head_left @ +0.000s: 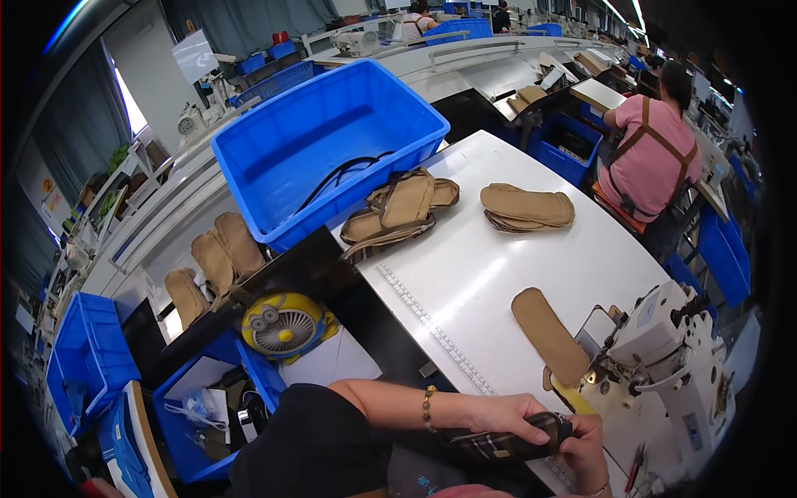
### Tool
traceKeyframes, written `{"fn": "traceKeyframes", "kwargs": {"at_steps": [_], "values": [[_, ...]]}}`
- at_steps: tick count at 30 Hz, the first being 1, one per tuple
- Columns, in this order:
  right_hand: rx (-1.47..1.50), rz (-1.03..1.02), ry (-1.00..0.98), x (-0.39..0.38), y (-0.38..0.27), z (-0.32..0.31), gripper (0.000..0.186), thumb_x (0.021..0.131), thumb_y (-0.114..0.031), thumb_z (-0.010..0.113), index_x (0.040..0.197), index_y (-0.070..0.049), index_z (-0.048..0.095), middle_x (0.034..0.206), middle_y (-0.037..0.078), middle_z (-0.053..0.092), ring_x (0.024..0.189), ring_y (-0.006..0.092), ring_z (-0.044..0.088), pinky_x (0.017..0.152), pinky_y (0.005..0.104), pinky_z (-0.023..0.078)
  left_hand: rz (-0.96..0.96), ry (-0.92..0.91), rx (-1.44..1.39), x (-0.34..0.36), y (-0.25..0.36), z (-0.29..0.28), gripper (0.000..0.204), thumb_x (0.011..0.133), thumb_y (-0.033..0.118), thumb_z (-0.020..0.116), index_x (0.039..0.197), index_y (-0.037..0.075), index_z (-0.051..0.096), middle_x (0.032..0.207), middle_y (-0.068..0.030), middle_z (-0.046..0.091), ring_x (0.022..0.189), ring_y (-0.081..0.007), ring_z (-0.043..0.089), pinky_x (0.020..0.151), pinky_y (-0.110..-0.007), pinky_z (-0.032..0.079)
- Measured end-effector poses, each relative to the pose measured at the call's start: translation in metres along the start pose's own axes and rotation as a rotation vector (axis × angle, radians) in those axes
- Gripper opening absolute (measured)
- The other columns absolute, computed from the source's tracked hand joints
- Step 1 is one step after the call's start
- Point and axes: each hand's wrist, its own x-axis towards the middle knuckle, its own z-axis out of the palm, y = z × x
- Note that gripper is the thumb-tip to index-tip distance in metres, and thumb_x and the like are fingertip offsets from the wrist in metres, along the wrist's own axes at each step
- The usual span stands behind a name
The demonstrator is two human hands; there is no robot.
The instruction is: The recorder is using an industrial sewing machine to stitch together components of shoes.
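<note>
My left hand (513, 417) grips a dark plaid fabric piece (498, 446) near the table's front edge, its thumb pressed on top. My right hand (586, 452) pinches the same piece at its dark right end. The underside of the piece is hidden. Just beyond my hands, a long tan oval fabric piece (548, 334) lies beside the white sewing machine (664, 344). Farther back on the white table (448, 282) rest a stack of tan oval pieces (527, 207) and a pile of tan and plaid pieces (398, 212).
A large blue bin (324, 141) with a black strap inside stands at the table's far left. A yellow fan (286, 326) is left of my arm, above another blue bin (195, 415). Red-handled snips (635, 469) lie at right. A person in pink (652, 158) sits beyond.
</note>
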Motion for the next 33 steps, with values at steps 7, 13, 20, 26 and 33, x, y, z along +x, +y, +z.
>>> {"fn": "traceKeyframes", "kwargs": {"at_steps": [7, 13, 20, 26, 33], "values": [[-0.023, 0.16, -0.05, 0.0, -0.008, 0.001, 0.02, 0.081, -0.01, 0.08, 0.077, 0.005, 0.066, 0.068, 0.01, 0.067, 0.051, 0.0139, 0.06, 0.046, 0.0238, 0.047, 0.026, 0.256, 0.003, -0.004, -0.003, 0.002, 0.036, 0.101, 0.041, 0.057, 0.089, 0.007, 0.059, 0.077, 0.0067, 0.056, 0.072, 0.0, 0.049, 0.064, -0.021, 0.044], [-0.089, 0.23, -0.027, 0.0, -0.014, 0.013, 0.016, 0.081, -0.005, 0.079, 0.079, 0.005, 0.067, 0.07, 0.009, 0.067, 0.052, 0.0119, 0.06, 0.047, 0.0227, 0.047, 0.079, 0.364, 0.088, -0.016, -0.013, 0.013, 0.027, 0.102, 0.033, 0.058, 0.096, 0.006, 0.058, 0.083, 0.0054, 0.056, 0.077, -0.0014, 0.049, 0.067, -0.021, 0.042], [-0.589, -0.055, -0.086, -0.001, -0.018, 0.028, 0.01, 0.081, -0.005, 0.076, 0.077, 0.0, 0.067, 0.071, 0.006, 0.065, 0.054, 0.0114, 0.058, 0.049, 0.0231, 0.041, 0.213, 0.528, 0.516, -0.024, 0.006, 0.022, 0.018, 0.101, 0.02, 0.058, 0.1, 0.002, 0.057, 0.086, -0.001, 0.06, 0.08, -0.0073, 0.052, 0.071, -0.025, 0.045], [-1.654, -0.598, 0.319, 0.018, -0.021, 0.029, 0.022, 0.075, -0.017, 0.08, 0.088, -0.007, 0.066, 0.09, 0.007, 0.067, 0.063, 0.0232, 0.065, 0.054, 0.0338, 0.049, 0.173, 0.519, 1.37, -0.028, 0.114, 0.028, 0.012, 0.093, 0.011, 0.063, 0.101, 0.002, 0.061, 0.086, -0.0157, 0.063, 0.078, -0.0327, 0.064, 0.07, -0.037, 0.051], [-1.82, -0.31, 0.375, 0.022, -0.006, 0.017, 0.038, 0.08, -0.025, 0.076, 0.11, -0.004, 0.069, 0.119, 0.008, 0.067, 0.071, 0.0174, 0.068, 0.058, 0.0304, 0.053, -0.035, 0.101, 1.551, 0.053, 0.141, -0.007, 0.01, 0.091, 0.008, 0.064, 0.097, 0.0, 0.063, 0.085, -0.0155, 0.066, 0.079, -0.0352, 0.065, 0.07, -0.037, 0.051]]}}
